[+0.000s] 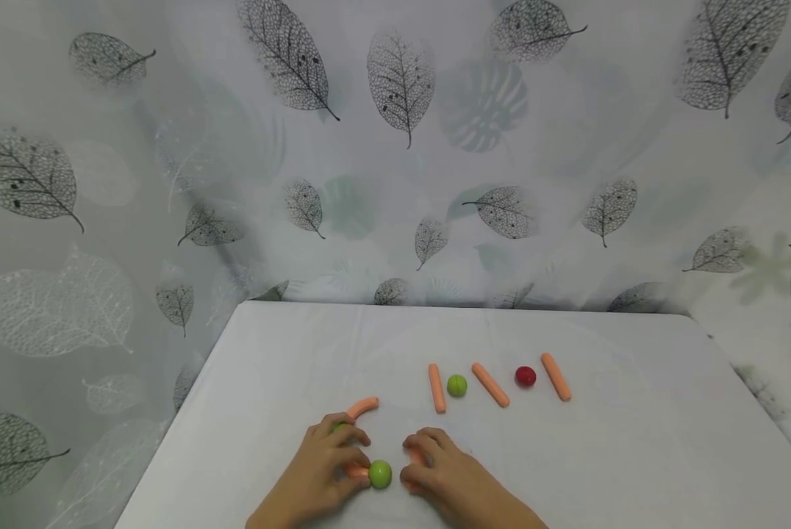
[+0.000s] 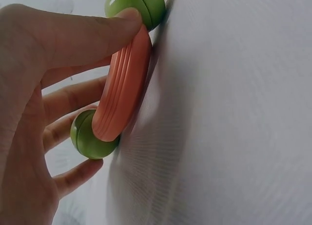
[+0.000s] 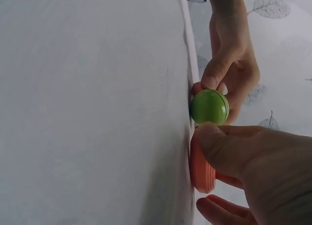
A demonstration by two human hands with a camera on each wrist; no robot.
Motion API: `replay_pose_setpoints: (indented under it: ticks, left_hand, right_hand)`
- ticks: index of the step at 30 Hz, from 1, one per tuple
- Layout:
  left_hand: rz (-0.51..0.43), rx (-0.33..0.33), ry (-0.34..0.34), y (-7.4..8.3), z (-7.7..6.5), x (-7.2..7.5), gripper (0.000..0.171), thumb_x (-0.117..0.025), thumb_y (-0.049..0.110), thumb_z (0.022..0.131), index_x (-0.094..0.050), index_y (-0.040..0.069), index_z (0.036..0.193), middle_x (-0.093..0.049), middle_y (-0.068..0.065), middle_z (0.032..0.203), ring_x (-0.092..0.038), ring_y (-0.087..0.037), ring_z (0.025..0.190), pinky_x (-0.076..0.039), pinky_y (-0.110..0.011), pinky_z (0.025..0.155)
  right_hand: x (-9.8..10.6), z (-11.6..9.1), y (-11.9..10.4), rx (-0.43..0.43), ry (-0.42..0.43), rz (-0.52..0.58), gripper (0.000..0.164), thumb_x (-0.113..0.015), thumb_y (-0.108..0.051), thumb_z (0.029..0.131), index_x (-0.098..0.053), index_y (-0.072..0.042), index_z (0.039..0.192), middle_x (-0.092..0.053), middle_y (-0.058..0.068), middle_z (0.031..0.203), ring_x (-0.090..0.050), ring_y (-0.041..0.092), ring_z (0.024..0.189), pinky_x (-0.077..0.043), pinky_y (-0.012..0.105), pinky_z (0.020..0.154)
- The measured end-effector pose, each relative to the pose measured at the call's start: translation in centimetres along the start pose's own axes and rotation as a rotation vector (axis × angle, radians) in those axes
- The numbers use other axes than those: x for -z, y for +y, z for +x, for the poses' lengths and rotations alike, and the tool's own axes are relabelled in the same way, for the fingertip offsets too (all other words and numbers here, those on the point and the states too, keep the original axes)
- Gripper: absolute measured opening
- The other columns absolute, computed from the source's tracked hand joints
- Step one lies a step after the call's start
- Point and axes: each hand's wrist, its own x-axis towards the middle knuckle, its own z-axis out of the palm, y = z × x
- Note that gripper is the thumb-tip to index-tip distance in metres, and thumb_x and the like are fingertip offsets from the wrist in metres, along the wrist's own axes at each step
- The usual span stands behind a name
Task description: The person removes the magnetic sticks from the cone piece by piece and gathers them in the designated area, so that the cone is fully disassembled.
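My left hand (image 1: 323, 463) pinches a ridged, curved orange piece (image 2: 124, 83) on the white table. One green ball (image 2: 90, 137) sits at the far end of that piece, by the little fingers. Another green ball (image 1: 380, 474) lies at its near end, next to my thumb. Beyond the left fingers a second curved orange piece (image 1: 364, 406) shows. My right hand (image 1: 458, 477) grips another orange piece (image 3: 201, 161), mostly covered by the fingers in the head view. The right thumb overlaps the lower edge of the green ball in the right wrist view.
Farther back on the white table (image 1: 634, 441) lie straight orange sticks (image 1: 437, 388), a green ball (image 1: 457, 386) and a red ball (image 1: 525, 377), spaced in a row. A leaf-patterned curtain (image 1: 369, 184) hangs behind the table's back edge.
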Motion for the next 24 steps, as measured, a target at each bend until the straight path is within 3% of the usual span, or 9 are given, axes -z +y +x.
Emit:
replay_pose_setpoints:
  ticks: [5,10,18,24]
  left_hand:
    - [0.040,0.045,0.029,-0.4,-0.4,0.0,0.021,-0.092,0.039,0.071,-0.075,0.035,0.082,-0.068,0.016,0.112,-0.056,-0.020,0.123,-0.045,-0.047,0.089]
    - [0.064,0.055,0.051,-0.7,-0.5,0.0,0.023,-0.093,0.038,0.071,-0.074,0.033,0.083,-0.068,0.015,0.111,-0.057,-0.022,0.122,-0.045,-0.046,0.088]
    - [0.065,0.090,0.030,-0.8,-0.1,0.3,0.023,-0.094,0.036,0.072,-0.074,0.033,0.083,-0.068,0.015,0.111,-0.055,-0.020,0.124,-0.045,-0.047,0.089]
    - [0.052,0.116,0.009,-0.7,-0.3,0.2,0.020,-0.091,0.037,0.074,-0.074,0.034,0.083,-0.069,0.015,0.114,-0.053,-0.020,0.126,-0.044,-0.047,0.089]
  right_hand:
    - [-0.1,0.2,-0.1,-0.068,-0.045,0.028,0.006,-0.070,-0.023,0.101,-0.069,-0.028,0.104,-0.057,0.005,0.143,-0.058,0.018,0.124,-0.058,0.025,0.086]
    - [0.4,1.9,0.2,-0.156,-0.109,0.059,0.008,-0.067,-0.023,0.103,-0.070,-0.025,0.110,-0.053,0.010,0.152,-0.056,0.022,0.130,-0.059,0.033,0.095]
    - [-0.1,5.2,1.3,-0.303,-0.080,0.116,0.007,-0.069,-0.021,0.101,-0.073,-0.021,0.107,-0.054,0.013,0.152,-0.054,0.030,0.137,-0.056,0.044,0.102]
    - [-1.5,7.3,2.1,-0.330,-0.051,0.116,0.008,-0.068,-0.020,0.102,-0.073,-0.019,0.108,-0.054,0.015,0.152,-0.054,0.032,0.138,-0.055,0.045,0.103]
